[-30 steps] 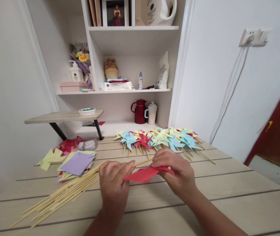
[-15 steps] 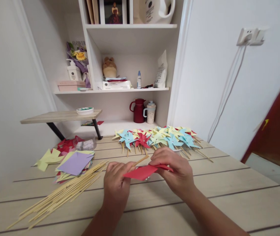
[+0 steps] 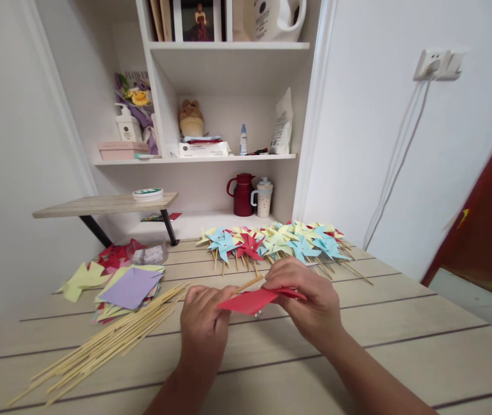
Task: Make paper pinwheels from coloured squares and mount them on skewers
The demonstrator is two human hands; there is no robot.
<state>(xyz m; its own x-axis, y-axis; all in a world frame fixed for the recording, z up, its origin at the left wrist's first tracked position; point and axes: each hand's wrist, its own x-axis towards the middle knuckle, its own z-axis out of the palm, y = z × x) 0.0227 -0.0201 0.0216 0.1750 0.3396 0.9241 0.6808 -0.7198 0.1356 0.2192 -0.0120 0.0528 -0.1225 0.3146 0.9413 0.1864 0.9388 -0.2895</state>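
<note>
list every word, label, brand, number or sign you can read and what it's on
"FLOWER": on the pale backing above the yellow toy, left shelf; any further letters can't be made out.
Too small or blurred to read: print on the pump bottle, pink box, white packet, blue-capped bottle, white bag and white jug.
No lettering shows on the red paper.

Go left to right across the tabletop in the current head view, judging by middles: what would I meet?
Pale yellow folded paper, purple paper sheet, left hand, red paper, right hand.
</note>
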